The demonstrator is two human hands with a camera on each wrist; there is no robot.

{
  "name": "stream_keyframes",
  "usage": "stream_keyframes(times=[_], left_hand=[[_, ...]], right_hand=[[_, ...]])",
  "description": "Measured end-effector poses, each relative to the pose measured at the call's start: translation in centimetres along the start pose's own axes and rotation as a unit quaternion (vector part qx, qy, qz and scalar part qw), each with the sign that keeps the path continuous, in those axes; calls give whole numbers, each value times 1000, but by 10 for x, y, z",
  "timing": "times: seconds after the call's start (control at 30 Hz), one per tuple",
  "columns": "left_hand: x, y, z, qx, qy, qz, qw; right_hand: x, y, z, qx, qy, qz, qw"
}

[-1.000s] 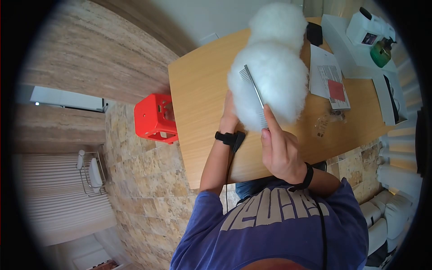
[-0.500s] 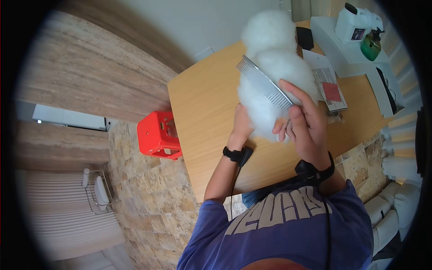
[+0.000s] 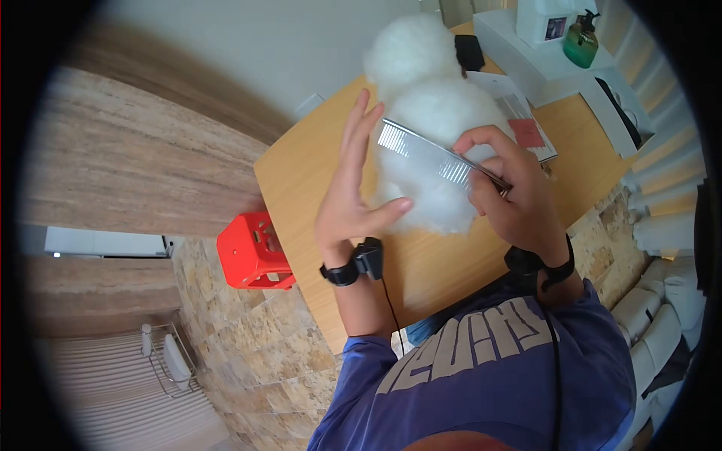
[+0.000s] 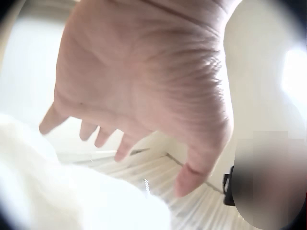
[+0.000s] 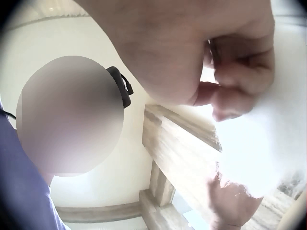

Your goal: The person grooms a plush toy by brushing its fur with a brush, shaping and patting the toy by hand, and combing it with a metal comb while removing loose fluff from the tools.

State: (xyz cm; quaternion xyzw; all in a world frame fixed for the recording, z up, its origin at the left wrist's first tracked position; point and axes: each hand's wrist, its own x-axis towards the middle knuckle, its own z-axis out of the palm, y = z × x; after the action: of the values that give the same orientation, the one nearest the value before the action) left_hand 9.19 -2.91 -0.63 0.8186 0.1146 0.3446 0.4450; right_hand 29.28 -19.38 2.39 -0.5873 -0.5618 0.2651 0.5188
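Note:
A white fluffy figure [image 3: 444, 101], made of two rounded puffs, stands on the wooden table in the head view. In front of its lower puff, my right hand [image 3: 519, 199] grips one end of a metal comb [image 3: 421, 140], whose teeth point down toward me. My left hand [image 3: 344, 203] is raised at the left side of the puff, fingers straight and thumb spread, holding nothing. The left wrist view shows the bare palm [image 4: 139, 76] above bright white fluff [image 4: 72, 191]. In the right wrist view the curled fingers [image 5: 244, 76] lie against the fluff.
On the wooden table [image 3: 301, 180] are a black object [image 3: 469, 52], printed papers with a red patch [image 3: 526, 133], and a white box carrying a green pump bottle [image 3: 580, 43] and a white jug [image 3: 540, 22]. A red stool [image 3: 244, 252] stands left of the table.
My left hand has come away from the fluff's lower side and lifted, with fingers spread. The right hand has moved out to the right with the comb, now turned flatter, teeth toward me.

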Motion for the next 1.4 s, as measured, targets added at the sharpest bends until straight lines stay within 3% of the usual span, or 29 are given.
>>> stream_keyframes(times=[0.2,0.27,0.3,0.47,0.6,0.63,0.7,0.87,1.03,1.1,1.2,1.3,1.37,1.4], left_hand=[[19,-12,52,83,31,36,995],[20,-11,55,33,36,-7,999],[19,-10,56,-17,41,-48,998],[18,-10,45,-64,40,-62,995],[18,1,42,-65,34,-88,993],[18,-1,46,-64,34,-89,993],[23,-6,58,-45,136,-35,989],[24,-16,56,13,134,39,990],[25,-17,61,-16,162,43,986],[23,-17,56,59,126,67,988],[23,-18,55,4,115,58,992],[22,-19,55,6,113,23,993],[23,-19,51,36,100,30,994],[23,-18,50,63,89,39,993]], right_hand=[[7,7,23,-63,90,-98,989],[6,14,30,-62,142,-167,974],[6,14,31,-61,141,-165,974],[5,3,23,-12,75,-94,993],[6,-4,22,-39,45,-98,993],[6,-5,26,-65,62,-135,987],[5,-7,32,-93,77,-173,977],[-2,-6,40,-194,86,-255,944],[-13,-12,39,-212,47,-205,954],[-15,-11,38,-221,43,-203,953],[-20,-8,36,-250,54,-222,941],[-25,-8,31,-232,37,-167,958],[-25,-8,26,-171,37,-78,981],[-25,-9,23,-170,37,-78,982]])
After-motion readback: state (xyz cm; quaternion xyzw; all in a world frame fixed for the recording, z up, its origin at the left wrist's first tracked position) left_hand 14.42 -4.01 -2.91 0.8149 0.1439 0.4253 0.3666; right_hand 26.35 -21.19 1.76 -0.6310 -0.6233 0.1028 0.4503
